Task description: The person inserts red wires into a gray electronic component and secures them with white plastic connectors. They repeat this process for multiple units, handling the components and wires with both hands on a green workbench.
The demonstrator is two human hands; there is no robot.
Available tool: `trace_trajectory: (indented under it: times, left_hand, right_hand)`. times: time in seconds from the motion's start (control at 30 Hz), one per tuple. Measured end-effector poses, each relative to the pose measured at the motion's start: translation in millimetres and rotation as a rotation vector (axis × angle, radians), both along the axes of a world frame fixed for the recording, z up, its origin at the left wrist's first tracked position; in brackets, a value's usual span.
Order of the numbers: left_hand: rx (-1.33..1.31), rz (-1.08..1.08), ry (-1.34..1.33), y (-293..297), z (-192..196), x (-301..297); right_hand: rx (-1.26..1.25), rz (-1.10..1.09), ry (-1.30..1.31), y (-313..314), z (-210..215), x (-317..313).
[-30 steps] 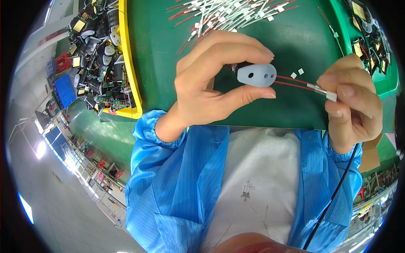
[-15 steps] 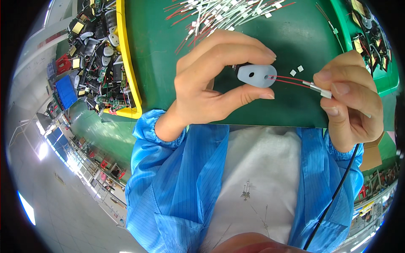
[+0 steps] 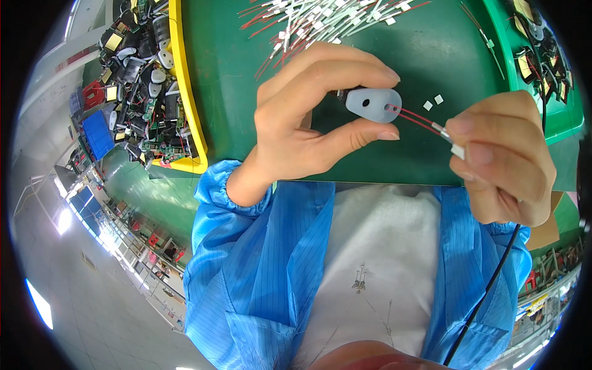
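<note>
My left hand [image 3: 308, 117] pinches a small grey teardrop-shaped plastic piece [image 3: 372, 103] with a hole in it, held between thumb and fingertips above the green mat [image 3: 234, 92]. Two thin red wires [image 3: 416, 117] run from the piece to my right hand [image 3: 502, 160], which grips their white sleeved end [image 3: 450, 140] between thumb and forefinger. Both hands are raised close to my chest, over the near edge of the mat.
A heap of red wires with white ends [image 3: 320, 21] lies at the far side of the mat. A yellow tray [image 3: 185, 92] of circuit boards and parts stands at the left. Another tray of parts [image 3: 542, 55] is at the right. Two small white bits [image 3: 433, 102] lie on the mat.
The red wires have slid further through the grey piece, and my right hand has drawn slightly closer to it. My left hand stays in place.
</note>
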State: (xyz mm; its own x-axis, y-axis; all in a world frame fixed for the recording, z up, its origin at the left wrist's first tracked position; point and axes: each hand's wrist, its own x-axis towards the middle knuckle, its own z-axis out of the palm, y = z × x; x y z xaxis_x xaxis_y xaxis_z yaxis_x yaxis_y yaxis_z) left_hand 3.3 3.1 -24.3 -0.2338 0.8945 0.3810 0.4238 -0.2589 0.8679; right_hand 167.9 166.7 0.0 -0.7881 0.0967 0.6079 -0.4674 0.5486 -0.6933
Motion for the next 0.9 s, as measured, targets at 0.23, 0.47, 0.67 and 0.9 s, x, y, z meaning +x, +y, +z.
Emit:
trace_trajectory:
  times: [0.23, 0.47, 0.67, 0.9]
  left_hand:
    - [-0.014, 0.011, 0.002, -0.4, -0.2, 0.3]
    - [0.014, -0.007, 0.001, 0.6, -2.2, 0.1]
    - [0.043, 0.059, -0.041, 3.2, -3.2, 4.5]
    - [0.053, 0.094, -0.054, 3.3, -1.7, 6.5]
  right_hand:
    - [0.009, -0.035, -0.01, -6.8, 1.9, -0.8]
    - [-0.002, -0.002, 0.016, -0.7, -1.4, -1.7]
    - [-0.001, 0.046, -0.018, 3.9, -0.6, 0.5]
    - [-0.001, 0.048, -0.021, 5.0, 0.8, 1.0]
